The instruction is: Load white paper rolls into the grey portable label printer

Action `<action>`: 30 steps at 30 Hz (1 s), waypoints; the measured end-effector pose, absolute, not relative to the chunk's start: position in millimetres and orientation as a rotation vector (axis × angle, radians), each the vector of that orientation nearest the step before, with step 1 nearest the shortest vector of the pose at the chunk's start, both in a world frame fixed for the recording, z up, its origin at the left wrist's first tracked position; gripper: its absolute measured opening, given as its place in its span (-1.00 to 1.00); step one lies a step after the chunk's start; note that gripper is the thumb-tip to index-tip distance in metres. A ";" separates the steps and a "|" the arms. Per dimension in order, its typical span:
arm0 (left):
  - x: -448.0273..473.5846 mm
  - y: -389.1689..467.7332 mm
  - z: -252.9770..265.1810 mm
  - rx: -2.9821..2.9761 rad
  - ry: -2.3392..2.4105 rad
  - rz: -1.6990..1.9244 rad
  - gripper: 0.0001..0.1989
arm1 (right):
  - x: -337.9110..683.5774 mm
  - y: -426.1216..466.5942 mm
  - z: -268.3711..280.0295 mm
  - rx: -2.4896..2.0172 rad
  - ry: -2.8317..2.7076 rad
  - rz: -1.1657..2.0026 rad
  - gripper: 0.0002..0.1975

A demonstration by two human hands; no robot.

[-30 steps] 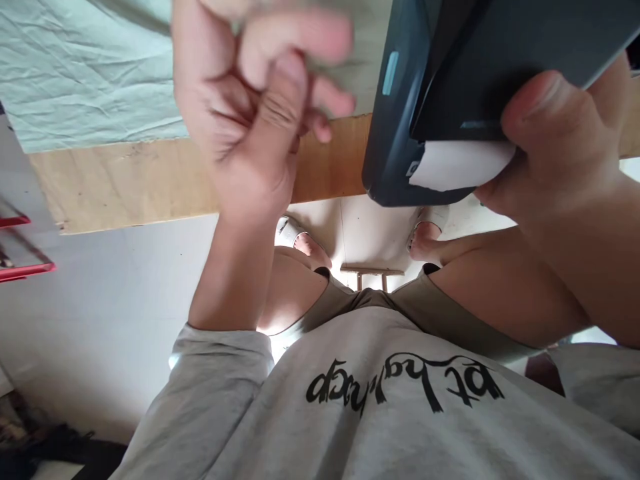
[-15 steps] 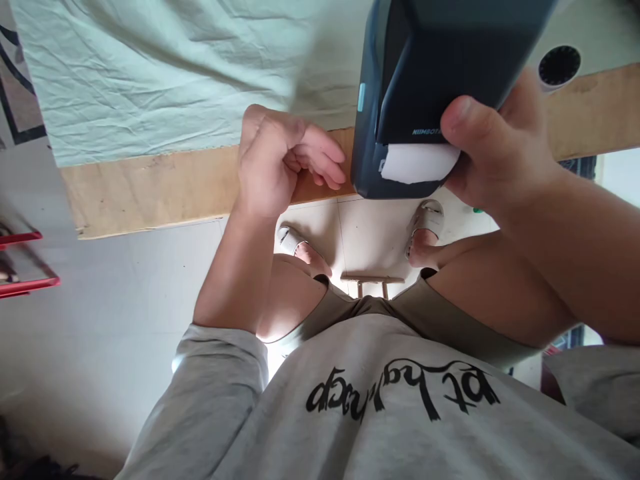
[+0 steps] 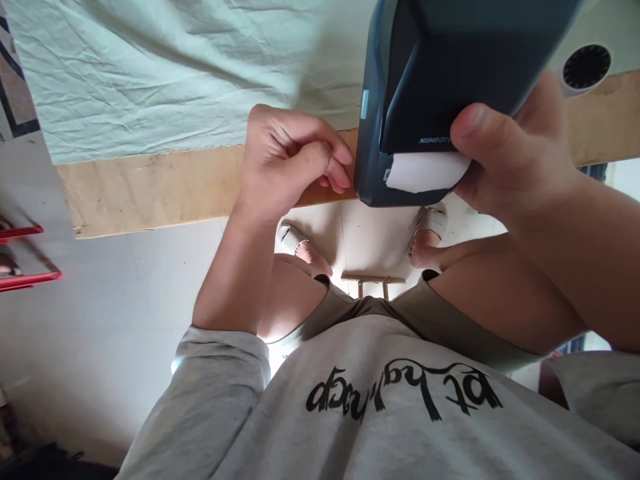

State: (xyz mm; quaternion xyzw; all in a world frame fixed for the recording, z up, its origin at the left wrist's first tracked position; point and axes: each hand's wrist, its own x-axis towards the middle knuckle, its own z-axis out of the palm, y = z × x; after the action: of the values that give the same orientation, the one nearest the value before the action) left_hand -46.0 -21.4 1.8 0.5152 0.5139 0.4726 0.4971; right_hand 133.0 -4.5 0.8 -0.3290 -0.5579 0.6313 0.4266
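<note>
Pale floor tiles are seen below the hands, with a wooden surface [image 3: 150, 193] running across the view above them, partly draped by a crumpled light green cloth [image 3: 175, 73]. A dark label printer [image 3: 450, 73] is held up over the edge of the surface by the right hand [image 3: 515, 167], which is clamped around its lower right corner; the thumb is pressed on the front just beside a white paper label [image 3: 425, 172] that shows at the slot. The printer is tilted with its slot end turned toward the person, probably so that the label can be seen and reached. The left hand [image 3: 285, 163] is curled loosely just left of the printer, its thumb and forefinger brought together at the printer's left edge; nothing can be made out between them, and contact with the casing cannot be told for certain. The two hands are thus kept near each other, with only the printer's lower left corner between them.

Beyond the right hand, a round dark-centred object [image 3: 586, 67] rests on the surface. Far to the left of the left hand, part of a red frame [image 3: 30, 277] is cut off by the picture's edge. Below the hands, the person's grey printed sweatshirt [image 3: 400, 413], bare knees and sandalled feet [image 3: 300, 243] are seen, as is a small wooden stool [image 3: 373, 280] on the floor between the feet.
</note>
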 end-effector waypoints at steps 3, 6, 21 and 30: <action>-47.0 -20.7 4.0 1.272 1.201 1.130 -0.72 | 133.2 -4.6 2.0 -0.859 -1.392 1.572 -0.57; -51.5 -19.5 0.4 1.277 1.069 1.079 -0.69 | 132.8 -5.4 3.1 -0.859 -1.371 1.575 -0.58; -60.8 -16.2 -9.1 1.267 0.923 1.066 -0.70 | 133.9 -6.2 3.3 -0.841 -1.390 1.584 -0.55; -52.5 -11.4 -3.8 1.176 1.009 1.229 -0.47 | 132.6 -6.0 2.3 -0.859 -1.401 1.557 -0.57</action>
State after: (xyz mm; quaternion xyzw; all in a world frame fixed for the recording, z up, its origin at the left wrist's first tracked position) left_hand -52.5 -11.4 -3.8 0.4968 0.4263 0.5190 0.5497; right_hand 132.6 -6.0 2.3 -0.3434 -0.5603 0.6227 0.4247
